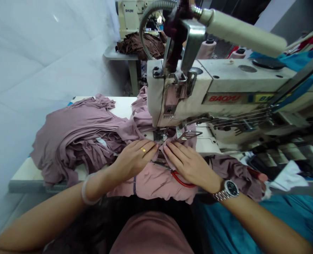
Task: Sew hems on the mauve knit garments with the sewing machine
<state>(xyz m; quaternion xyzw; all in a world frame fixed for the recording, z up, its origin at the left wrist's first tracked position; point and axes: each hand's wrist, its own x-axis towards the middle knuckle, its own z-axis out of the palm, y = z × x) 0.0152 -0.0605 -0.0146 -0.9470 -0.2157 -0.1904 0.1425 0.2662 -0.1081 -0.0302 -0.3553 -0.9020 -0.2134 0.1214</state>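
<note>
- A sewing machine (225,84) was set over a white table (24,176), with a second machine (135,17) and brown cloth (140,46) seen beyond the table's far edge.
- A mauve fabric pile (74,134) was heaped on the table's left side, near its left edge.
- A mauve garment (156,185) was fed under the presser foot (160,134) and hung over the table's front edge. It was judged to be a light, soft, stretchy knit, likely to slip and bunch, and best taken by flat pressure close to the needle.
- The left hand (133,160) was laid flat on the garment, released rather than clenched, its fingertips near the presser foot.
- The right hand (189,165) was likewise spread on the garment, with nothing grasped.
- Red-handled snips (181,180) were left on the garment below the right hand.
- A wristwatch (230,188) was worn on the right wrist, and a bangle (89,188) and gold ring (143,150) on the left arm and hand.
- "BAOYU" was read in red on a machine label (221,98); "SHUBE" appeared to be printed on the second machine, though less surely.
</note>
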